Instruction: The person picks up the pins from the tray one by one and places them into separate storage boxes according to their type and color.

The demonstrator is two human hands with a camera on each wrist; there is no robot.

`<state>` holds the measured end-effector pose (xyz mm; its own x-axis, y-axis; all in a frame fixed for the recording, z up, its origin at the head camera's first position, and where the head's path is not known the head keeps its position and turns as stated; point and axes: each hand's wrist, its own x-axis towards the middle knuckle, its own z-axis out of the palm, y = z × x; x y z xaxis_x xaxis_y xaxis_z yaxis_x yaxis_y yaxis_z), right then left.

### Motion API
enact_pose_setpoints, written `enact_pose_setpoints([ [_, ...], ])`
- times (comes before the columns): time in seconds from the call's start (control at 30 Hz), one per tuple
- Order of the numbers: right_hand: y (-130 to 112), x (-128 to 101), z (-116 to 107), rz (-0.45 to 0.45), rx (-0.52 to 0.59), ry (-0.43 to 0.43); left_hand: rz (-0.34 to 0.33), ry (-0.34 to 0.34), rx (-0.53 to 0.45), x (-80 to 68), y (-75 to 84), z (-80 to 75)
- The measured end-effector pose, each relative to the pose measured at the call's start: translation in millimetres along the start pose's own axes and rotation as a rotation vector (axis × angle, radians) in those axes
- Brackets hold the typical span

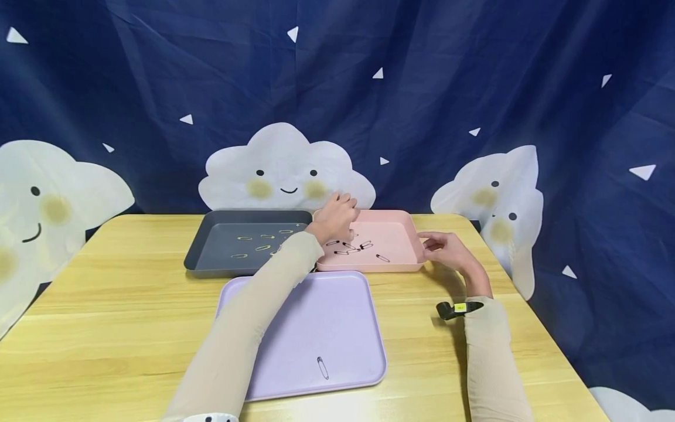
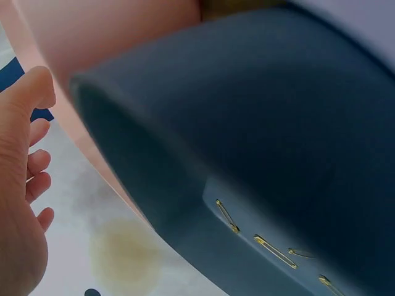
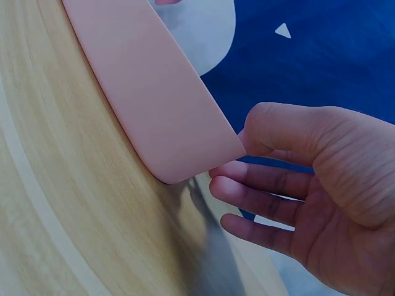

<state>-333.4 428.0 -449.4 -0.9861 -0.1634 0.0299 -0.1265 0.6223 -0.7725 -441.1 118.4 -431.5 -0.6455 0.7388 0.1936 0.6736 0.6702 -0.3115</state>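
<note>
At its front right corner, my right hand (image 3: 333, 185) pinches the rim of the pink tray (image 3: 142, 92) between thumb and fingers. My left hand (image 1: 334, 218) hovers over the left part of that tray, fingers loosely bent; in the left wrist view nothing shows between them. Several black safety pins (image 1: 382, 258) lie in the pink tray, partly hidden by the left hand. Several gold safety pins (image 1: 262, 247) lie in the dark grey tray (image 1: 211, 266) to its left. A single dark safety pin (image 1: 323, 368) rests on the lilac tray (image 1: 337, 316) in front.
All three trays stand close together on a wooden table (image 1: 116, 293). My left sleeve (image 1: 253, 316) crosses over the lilac tray. Behind the table hangs a dark blue curtain (image 1: 337, 76) with white clouds. A black wrist strap (image 1: 459, 309) sits by my right cuff.
</note>
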Motion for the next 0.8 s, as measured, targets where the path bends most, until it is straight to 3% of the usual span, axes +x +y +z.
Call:
enact_pose_setpoints([
  [0.37,0,0,0,-0.01,0.004,-0.006,0.03,-0.017,-0.036,-10.1,1.2,-8.4],
  [0.5,0,0,1,-0.006,-0.018,-0.002,0.078,0.027,-0.077,-19.8,4.4,-19.2],
  [0.8,-1,-1,2,-0.008,-0.042,0.002,0.235,0.143,-0.07,-50.3,12.3,-33.0],
])
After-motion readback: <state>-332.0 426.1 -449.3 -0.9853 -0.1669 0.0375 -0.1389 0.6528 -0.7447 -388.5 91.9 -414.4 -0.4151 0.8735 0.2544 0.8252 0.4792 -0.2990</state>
